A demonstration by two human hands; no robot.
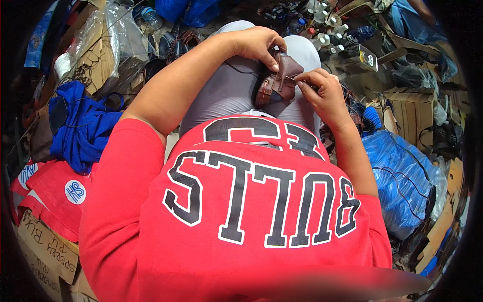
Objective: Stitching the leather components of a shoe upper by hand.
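Observation:
A brown leather shoe (pixel 276 91) with stitching and a strap across it rests between my knees, over the grey-clad lap. My left hand (pixel 257 45) grips its far end, with the thumb pressed on the upper and the other fingers curled behind. On the right, my right hand (pixel 324 90) is closed, thumb and forefinger pinched beside the shoe. A thin needle-like piece (pixel 290 78) runs from that pinch to the leather; whether it is a needle or thread is too small to tell.
Blue cloth (pixel 83 123) and a red bag (pixel 60 196) lie to the left. On the right are a blue plastic-wrapped bundle (pixel 397 176) and a cardboard box (pixel 412 113). Several small bottles (pixel 334 38) stand at the far right, near a clear bottle (pixel 150 17) at far left.

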